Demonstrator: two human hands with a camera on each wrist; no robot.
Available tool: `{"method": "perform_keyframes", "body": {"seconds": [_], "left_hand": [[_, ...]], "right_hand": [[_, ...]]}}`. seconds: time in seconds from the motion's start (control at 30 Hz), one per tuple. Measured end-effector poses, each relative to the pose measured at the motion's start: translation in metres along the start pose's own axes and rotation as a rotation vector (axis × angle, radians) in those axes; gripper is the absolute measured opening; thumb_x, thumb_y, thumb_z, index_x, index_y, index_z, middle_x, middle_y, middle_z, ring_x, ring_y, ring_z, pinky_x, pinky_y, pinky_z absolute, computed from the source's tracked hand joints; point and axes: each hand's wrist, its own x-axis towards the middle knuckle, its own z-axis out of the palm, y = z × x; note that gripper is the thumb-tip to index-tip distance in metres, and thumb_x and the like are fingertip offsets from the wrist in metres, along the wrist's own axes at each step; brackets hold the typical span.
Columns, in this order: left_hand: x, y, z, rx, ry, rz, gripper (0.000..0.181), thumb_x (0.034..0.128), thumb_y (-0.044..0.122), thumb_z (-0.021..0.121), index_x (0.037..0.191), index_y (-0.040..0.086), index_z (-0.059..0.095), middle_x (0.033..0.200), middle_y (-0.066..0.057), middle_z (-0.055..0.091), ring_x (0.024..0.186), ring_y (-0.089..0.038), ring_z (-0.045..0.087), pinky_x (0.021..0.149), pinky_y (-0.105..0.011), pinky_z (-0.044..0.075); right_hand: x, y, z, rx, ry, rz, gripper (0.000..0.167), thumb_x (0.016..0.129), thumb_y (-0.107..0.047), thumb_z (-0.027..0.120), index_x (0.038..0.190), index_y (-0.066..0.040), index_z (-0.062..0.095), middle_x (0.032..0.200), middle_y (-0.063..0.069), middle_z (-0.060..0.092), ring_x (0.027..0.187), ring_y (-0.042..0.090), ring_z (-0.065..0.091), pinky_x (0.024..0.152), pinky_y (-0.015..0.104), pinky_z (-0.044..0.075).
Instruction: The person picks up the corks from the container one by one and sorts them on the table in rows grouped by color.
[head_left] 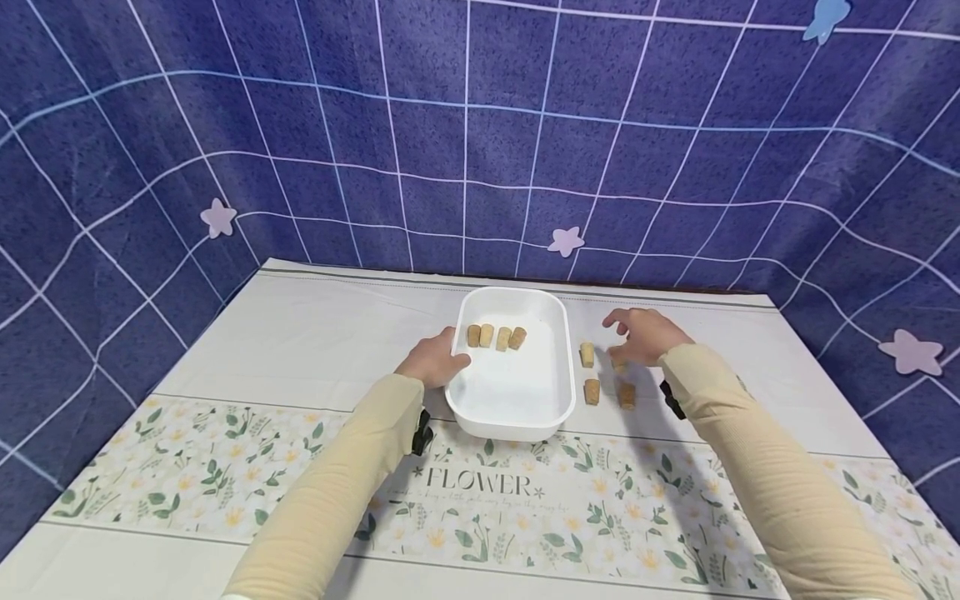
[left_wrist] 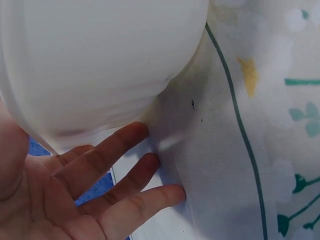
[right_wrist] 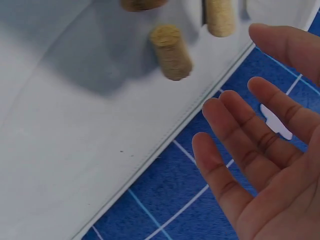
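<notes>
A white rectangular tray (head_left: 513, 408) stands on the table, with several corks (head_left: 504, 338) in a row inside near its far left. My left hand (head_left: 433, 358) holds the tray's left rim, thumb over the edge. Its other fingers (left_wrist: 137, 205) spread outside below the wall in the left wrist view. To the tray's right, my right hand (head_left: 647, 335) hovers over loose corks (head_left: 592, 392), fingers apart and nothing in them. One cork (head_left: 618, 365) is partly hidden under this hand. In the right wrist view a cork (right_wrist: 172, 55) stands out beside the fingertips (right_wrist: 206, 145).
A white tablecloth (head_left: 315, 325) with a floral band and the word FLOWER covers the table. Behind and at both sides hangs a blue gridded curtain (head_left: 420, 142) with star shapes. The table's back edge (head_left: 660, 289) runs just beyond the tray.
</notes>
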Motion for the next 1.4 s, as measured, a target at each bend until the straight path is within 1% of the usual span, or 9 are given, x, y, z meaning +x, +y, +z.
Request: {"method": "perform_keyframes", "body": {"seconds": [0.23, 0.37, 0.57, 0.67, 0.8, 0.9, 1.1, 1.27, 1.4], "left_hand": [[0.001, -0.001, 0.001, -0.001, 0.001, 0.004, 0.06, 0.1029, 0.024, 0.051, 0.154, -0.001, 0.033, 0.138, -0.026, 0.057, 0.107, -0.032, 0.064, 0.093, -0.042, 0.052], [0.0, 0.0, 0.001, -0.007, 0.001, 0.001, 0.06, 0.1028, 0.023, 0.051, 0.154, 0.0, 0.033, 0.138, -0.026, 0.057, 0.108, -0.033, 0.064, 0.093, -0.042, 0.052], [-0.001, 0.001, 0.001, -0.013, 0.001, -0.003, 0.059, 0.1028, 0.023, 0.051, 0.154, 0.0, 0.033, 0.138, -0.025, 0.057, 0.11, -0.033, 0.063, 0.094, -0.042, 0.052], [-0.001, 0.002, 0.0, -0.014, -0.001, -0.003, 0.059, 0.103, 0.023, 0.051, 0.154, 0.0, 0.033, 0.137, -0.025, 0.058, 0.107, -0.032, 0.065, 0.091, -0.041, 0.053], [-0.002, 0.001, 0.0, -0.012, -0.002, -0.005, 0.059, 0.1029, 0.023, 0.051, 0.154, -0.001, 0.033, 0.136, -0.026, 0.058, 0.105, -0.032, 0.066, 0.087, -0.039, 0.055], [-0.002, 0.001, 0.0, -0.007, 0.0, -0.004, 0.06, 0.1025, 0.023, 0.051, 0.154, -0.001, 0.033, 0.137, -0.026, 0.057, 0.107, -0.032, 0.065, 0.089, -0.04, 0.054], [-0.001, 0.0, 0.0, 0.0, 0.004, 0.011, 0.059, 0.1025, 0.023, 0.051, 0.153, -0.002, 0.034, 0.137, -0.026, 0.057, 0.108, -0.033, 0.064, 0.092, -0.041, 0.052], [-0.003, 0.001, -0.001, -0.004, 0.007, 0.008, 0.058, 0.1031, 0.023, 0.05, 0.153, -0.001, 0.034, 0.138, -0.026, 0.057, 0.108, -0.032, 0.064, 0.092, -0.041, 0.053], [-0.003, 0.002, -0.001, -0.007, 0.005, 0.008, 0.057, 0.1025, 0.022, 0.051, 0.153, -0.001, 0.035, 0.137, -0.025, 0.057, 0.108, -0.032, 0.064, 0.092, -0.041, 0.052]], "right_hand": [[-0.001, -0.018, -0.009, -0.043, 0.039, -0.027, 0.047, 0.093, -0.018, 0.071, 0.135, 0.001, 0.059, 0.121, 0.027, 0.065, 0.108, 0.041, 0.063, 0.096, 0.055, 0.048], [-0.001, -0.026, -0.012, -0.05, 0.048, -0.035, 0.047, 0.094, -0.019, 0.07, 0.135, 0.0, 0.059, 0.121, 0.025, 0.065, 0.107, 0.039, 0.064, 0.095, 0.054, 0.049], [0.005, -0.035, -0.013, -0.065, 0.06, -0.053, 0.047, 0.094, -0.02, 0.07, 0.136, -0.001, 0.06, 0.119, 0.023, 0.066, 0.108, 0.038, 0.064, 0.096, 0.053, 0.049], [0.007, -0.039, -0.015, -0.072, 0.066, -0.056, 0.047, 0.094, -0.021, 0.07, 0.136, -0.001, 0.06, 0.12, 0.023, 0.066, 0.11, 0.038, 0.063, 0.097, 0.053, 0.048], [0.01, -0.045, -0.016, -0.084, 0.08, -0.067, 0.047, 0.093, -0.021, 0.071, 0.135, -0.001, 0.061, 0.119, 0.023, 0.067, 0.108, 0.038, 0.064, 0.095, 0.052, 0.049], [0.013, -0.05, -0.016, -0.091, 0.087, -0.073, 0.046, 0.093, -0.021, 0.071, 0.134, -0.002, 0.062, 0.12, 0.023, 0.067, 0.108, 0.038, 0.064, 0.094, 0.051, 0.05], [0.017, -0.064, -0.015, -0.102, 0.076, -0.063, 0.046, 0.094, -0.023, 0.071, 0.135, -0.003, 0.062, 0.123, 0.022, 0.066, 0.111, 0.038, 0.063, 0.096, 0.05, 0.049], [0.022, -0.076, -0.013, -0.087, 0.064, -0.067, 0.046, 0.095, -0.023, 0.07, 0.136, -0.004, 0.061, 0.125, 0.021, 0.066, 0.11, 0.036, 0.063, 0.095, 0.049, 0.05], [0.029, -0.085, -0.01, -0.082, 0.062, -0.074, 0.047, 0.094, -0.023, 0.071, 0.136, -0.005, 0.062, 0.126, 0.021, 0.066, 0.112, 0.036, 0.063, 0.096, 0.048, 0.05]]}}
